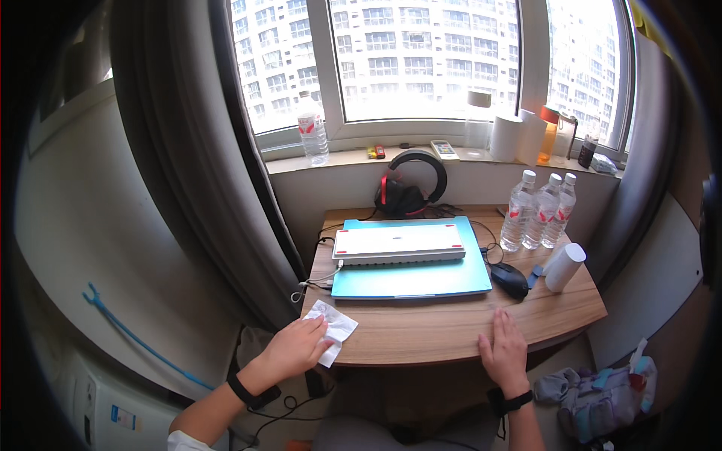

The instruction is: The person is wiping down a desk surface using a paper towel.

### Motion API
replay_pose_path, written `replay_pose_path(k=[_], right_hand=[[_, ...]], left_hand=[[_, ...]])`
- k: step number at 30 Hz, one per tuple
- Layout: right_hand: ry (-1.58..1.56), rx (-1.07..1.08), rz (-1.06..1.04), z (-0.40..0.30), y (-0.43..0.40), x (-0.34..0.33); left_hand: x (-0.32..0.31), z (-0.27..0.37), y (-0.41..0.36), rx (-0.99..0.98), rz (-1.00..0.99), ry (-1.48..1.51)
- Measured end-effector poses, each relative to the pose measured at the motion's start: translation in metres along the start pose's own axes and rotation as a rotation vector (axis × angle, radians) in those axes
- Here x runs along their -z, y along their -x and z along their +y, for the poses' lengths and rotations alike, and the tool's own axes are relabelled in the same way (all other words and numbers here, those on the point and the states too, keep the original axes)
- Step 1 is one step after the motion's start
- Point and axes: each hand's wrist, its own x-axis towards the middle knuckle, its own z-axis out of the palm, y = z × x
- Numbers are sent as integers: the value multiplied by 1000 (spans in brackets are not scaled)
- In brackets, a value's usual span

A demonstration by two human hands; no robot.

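My left hand [299, 346] presses a white paper tissue [338, 327] against the front left corner of the wooden desk [412, 338]. Flat near the desk's front edge, to the right, rests my right hand [503, 346], holding nothing. Just beyond it lies a black computer mouse [509, 281]. A closed light-blue laptop [412, 281] occupies the middle of the desk. On top of the laptop sits a white keyboard [397, 239], turned upside down, with red feet and a cable at its left end.
Three water bottles [522, 217] and a white cylinder [566, 268] stand at the desk's right. Black headphones [412, 183] lean behind the laptop. The windowsill [350, 158] holds a bottle, a remote control [444, 150] and paper rolls [506, 138]. A bag [606, 394] lies low at right.
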Motion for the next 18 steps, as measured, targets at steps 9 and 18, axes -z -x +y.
replay_pose_path(k=[9, 18], right_hand=[[11, 45, 37, 2, -1, -2], [26, 56, 48, 2, -1, -1]], left_hand=[[20, -5, -26, 20, 56, 110], [2, -8, -51, 18, 155, 265]])
